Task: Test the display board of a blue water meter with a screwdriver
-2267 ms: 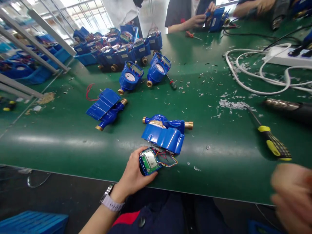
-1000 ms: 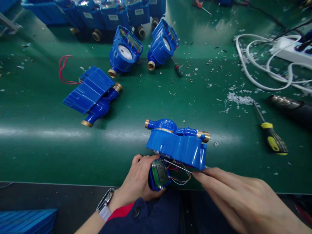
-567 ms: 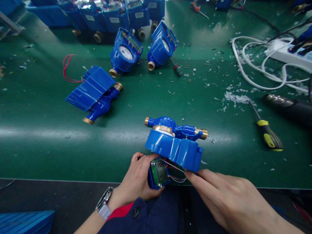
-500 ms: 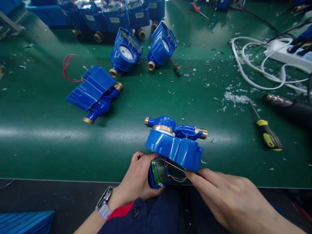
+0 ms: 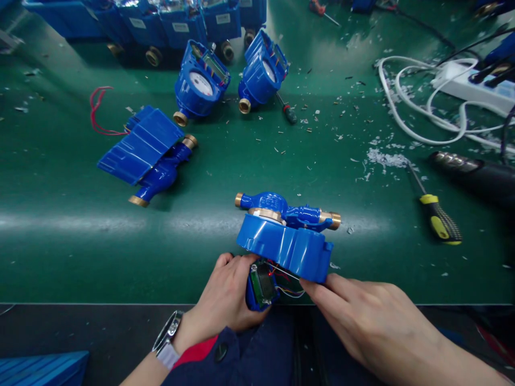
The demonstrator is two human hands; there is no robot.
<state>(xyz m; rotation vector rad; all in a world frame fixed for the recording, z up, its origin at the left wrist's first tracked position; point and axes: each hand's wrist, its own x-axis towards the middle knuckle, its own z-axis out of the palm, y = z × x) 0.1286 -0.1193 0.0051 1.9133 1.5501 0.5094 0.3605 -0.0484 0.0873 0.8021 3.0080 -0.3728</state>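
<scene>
A blue water meter [image 5: 284,244] lies on its side at the table's front edge, brass ends to left and right. My left hand [image 5: 225,292] is closed around a small blue electronics module [image 5: 261,287] with a green board and a dark display. A red light glows on that board. Thin coloured wires [image 5: 290,292] run from the module towards the meter's housing. My right hand [image 5: 354,316] is closed at the housing's lower right corner, fingertips pinching a thin, straight silvery rod [image 5: 277,268] whose far end reaches the module. The rod's exact kind is unclear.
Behind on the green table [image 5: 225,171] lie another meter [image 5: 148,155] with red wires and two upright meters [image 5: 201,83]. At right are a yellow-black screwdriver [image 5: 440,220], a dark heat-gun-like tool [image 5: 475,171], white cable [image 5: 392,107] and a power strip [image 5: 470,86]. Scraps are scattered about.
A red light now shows on the module's board. The camera view has shifted slightly; both hands keep nearly the same hold, and the meter stays in place.
</scene>
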